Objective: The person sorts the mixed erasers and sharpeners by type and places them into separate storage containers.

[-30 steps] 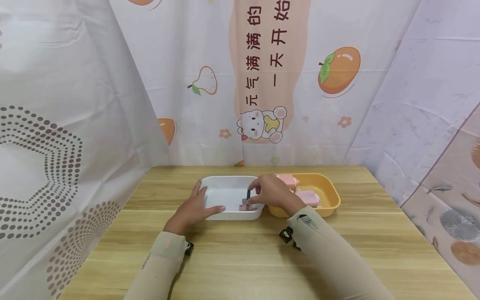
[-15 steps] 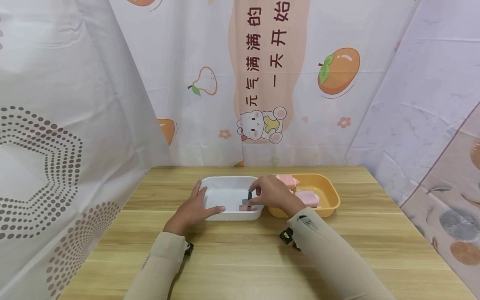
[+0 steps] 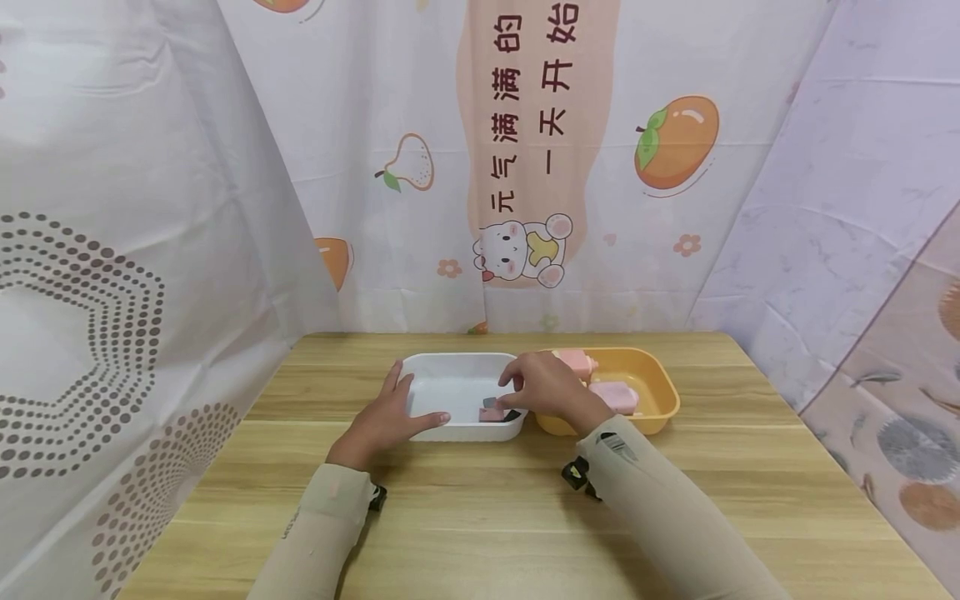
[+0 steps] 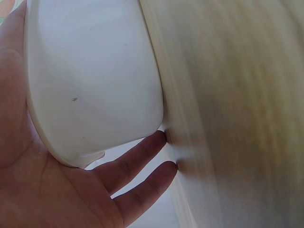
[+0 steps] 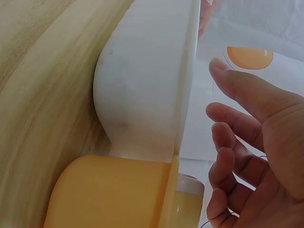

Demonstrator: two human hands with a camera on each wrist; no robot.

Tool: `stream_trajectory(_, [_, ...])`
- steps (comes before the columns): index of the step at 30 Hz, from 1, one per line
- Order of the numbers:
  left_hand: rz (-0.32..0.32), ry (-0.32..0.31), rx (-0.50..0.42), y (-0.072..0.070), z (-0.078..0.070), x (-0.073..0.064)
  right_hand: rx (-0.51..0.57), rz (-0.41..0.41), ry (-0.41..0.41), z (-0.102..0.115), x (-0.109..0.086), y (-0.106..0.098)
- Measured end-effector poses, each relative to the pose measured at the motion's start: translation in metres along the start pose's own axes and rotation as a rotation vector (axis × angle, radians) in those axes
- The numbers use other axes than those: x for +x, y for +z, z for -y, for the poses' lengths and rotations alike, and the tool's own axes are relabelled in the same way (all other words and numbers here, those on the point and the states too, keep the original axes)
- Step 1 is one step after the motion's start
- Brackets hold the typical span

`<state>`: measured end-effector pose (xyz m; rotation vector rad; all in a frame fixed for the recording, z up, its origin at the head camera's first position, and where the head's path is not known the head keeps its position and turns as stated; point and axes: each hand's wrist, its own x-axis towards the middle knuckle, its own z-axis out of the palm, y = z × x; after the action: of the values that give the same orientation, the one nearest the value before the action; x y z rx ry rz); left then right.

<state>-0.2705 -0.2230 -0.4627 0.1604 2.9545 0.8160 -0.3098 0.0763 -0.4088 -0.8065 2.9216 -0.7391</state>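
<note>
My left hand (image 3: pixel 386 421) rests on the left end of a white tray (image 3: pixel 450 432), its thumb along the near rim. In the left wrist view, the palm lies against the tray's corner (image 4: pixel 95 85) and two straight fingers reach along its end wall. My right hand (image 3: pixel 543 385) hovers over the tray's right end, thumb and fingertips apart. The right wrist view shows nothing between its loosely bent fingers (image 5: pixel 242 156). Below them, inside the tray, lie a small pink piece (image 3: pixel 492 414) with a grey part (image 3: pixel 490 402) and a dark strip (image 3: pixel 513 415).
An orange-yellow tray (image 3: pixel 660 400) stands against the white tray's right end. It holds a pink bottle-shaped item (image 3: pixel 576 362) and a paler pink one (image 3: pixel 615 397). Both trays stand on a wooden table (image 3: pixel 487 517); a printed curtain (image 3: pixel 420 250) hangs behind.
The dark strip, held upright between my right thumb and fingers before, now lies down at the tray's right end. The right fingers have parted from it. My left hand has not moved.
</note>
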Motion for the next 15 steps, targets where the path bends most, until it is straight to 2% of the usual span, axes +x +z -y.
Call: stream_trajectory(15, [-0.002,0.007,-0.003,-0.001,-0.001,-0.002,-0.013,0.006,-0.034,-0.002,-0.011,-0.004])
